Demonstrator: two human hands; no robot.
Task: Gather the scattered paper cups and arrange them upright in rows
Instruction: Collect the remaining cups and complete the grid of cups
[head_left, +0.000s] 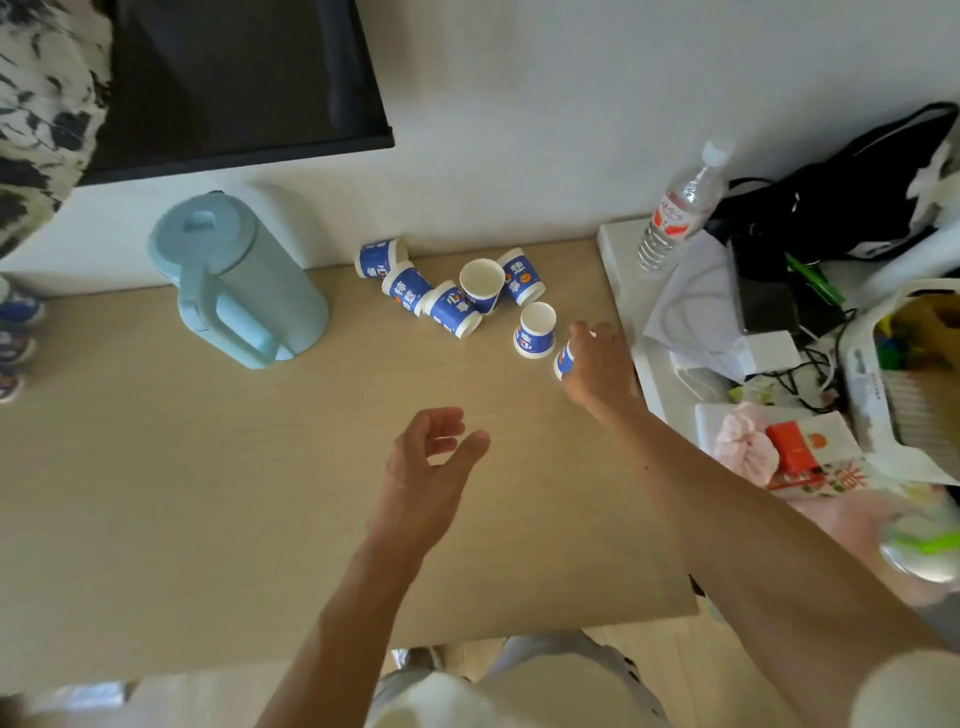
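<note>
Little of the task is being shown as done: the paper cups (457, 296) are being left in a loose cluster toward the far edge of the pale wooden surface (208, 467), near the wall, and no row is being formed yet. Four blue cups are lying on their sides, touching one another or nearly so, while one open cup (482, 285) is standing mouth-up among them and another upright cup (535, 331) is standing just beside the right hand (597, 364). A further cup (563, 361) is being covered by that hand, whose grip is being closed around it from above (only a blue sliver of its side is being seen, so whether it is upright or tipped cannot be told). The left hand (431, 467) is being held above the bare middle of the surface, its grip wide and empty, fingers curled as if ready to receive. By this judgement, nearly everything is being left to do: righting the fallen cups, gathering them and lining them up. At the left edge, a few blue shapes (18, 332) are being cut off and blurred; they may be more cups, but that cannot be confirmed. A light blue jug (234, 280) is standing well apart to the left, and a water bottle (680, 208) is standing amid clutter on the right.
</note>
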